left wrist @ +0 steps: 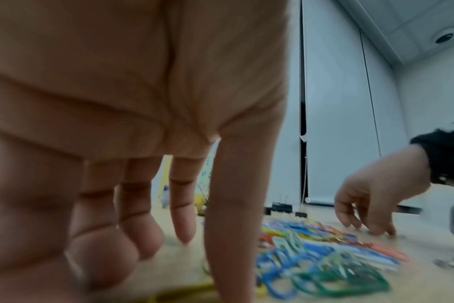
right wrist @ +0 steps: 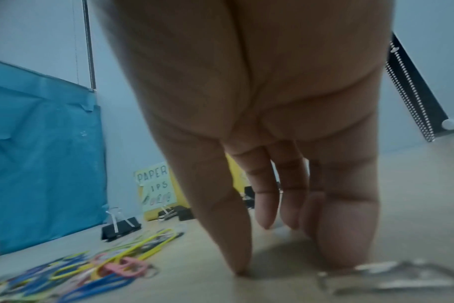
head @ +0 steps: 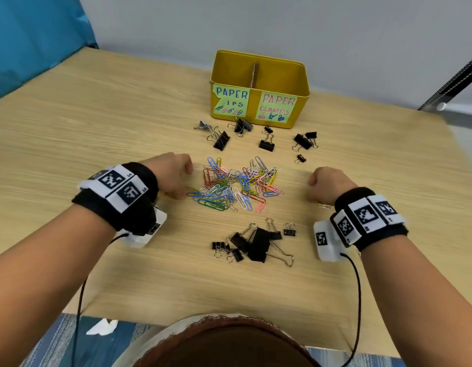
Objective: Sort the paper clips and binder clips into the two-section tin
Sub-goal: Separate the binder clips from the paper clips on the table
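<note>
Head view — paper clips (head: pixel 236 185) lie between your hands; left hand (head: pixel 174 173) touches them, right hand (head: pixel 327 185) well apart — both relaxed, empty.

Paper clip pile (head: pixel 236 185) on table (head: pixel 97 123), btwn the two hands: just right of left hand (head: pixel 174 176) fingertips (left wrist: pixel 187 235), well left of right hand (head: pixel 327 184) fingertips (right wrist: pixel 241 270). One stray clip (head: pixel 323 206) just behind right fingers, near wrist. Binder clips: far group (head: pixel 256 137) beyond both sets of fingers, near group (head: pixel 256 242) behind them, toward person. Tin (head: pixel 260 87) farthest out, past far group.
</note>
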`<state>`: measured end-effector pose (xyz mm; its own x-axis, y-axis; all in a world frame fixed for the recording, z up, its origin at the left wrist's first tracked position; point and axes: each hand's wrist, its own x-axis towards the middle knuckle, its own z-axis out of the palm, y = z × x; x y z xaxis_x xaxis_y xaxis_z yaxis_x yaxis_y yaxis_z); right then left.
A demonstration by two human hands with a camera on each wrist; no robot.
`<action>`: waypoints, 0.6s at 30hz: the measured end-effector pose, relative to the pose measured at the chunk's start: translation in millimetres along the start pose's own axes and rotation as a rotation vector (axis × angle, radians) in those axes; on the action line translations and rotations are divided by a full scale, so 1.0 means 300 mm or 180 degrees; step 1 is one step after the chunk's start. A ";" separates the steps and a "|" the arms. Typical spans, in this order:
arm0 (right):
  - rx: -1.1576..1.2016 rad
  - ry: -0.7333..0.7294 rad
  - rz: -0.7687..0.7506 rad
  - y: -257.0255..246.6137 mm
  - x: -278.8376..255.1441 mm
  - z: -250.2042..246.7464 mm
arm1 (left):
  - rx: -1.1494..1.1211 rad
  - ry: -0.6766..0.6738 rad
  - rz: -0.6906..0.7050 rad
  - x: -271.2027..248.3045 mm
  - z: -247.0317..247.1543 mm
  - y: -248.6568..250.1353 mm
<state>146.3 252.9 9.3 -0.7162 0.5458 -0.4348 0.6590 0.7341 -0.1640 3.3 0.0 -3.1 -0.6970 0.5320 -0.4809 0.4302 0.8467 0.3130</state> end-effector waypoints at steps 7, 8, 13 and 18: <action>0.0498 -0.0052 -0.0495 -0.083 0.013 0.040 | -0.0046 -0.0165 0.0239 0.022 0.046 0.084; 0.0445 0.0014 -0.0439 -0.060 0.010 0.025 | -0.0041 -0.0112 0.0216 0.019 0.039 0.074; -0.0437 -0.0493 0.0224 0.061 -0.029 -0.022 | 0.0263 -0.0062 0.0058 -0.001 0.028 0.046; -0.0185 -0.0226 -0.0175 -0.028 -0.011 0.020 | 0.0185 -0.0169 0.0288 0.026 0.056 0.130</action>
<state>144.4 242.4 6.8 -0.7314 0.4757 -0.4885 0.6033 0.7853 -0.1386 24.1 37.4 -8.3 -0.6230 0.6049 -0.4959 0.5238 0.7935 0.3099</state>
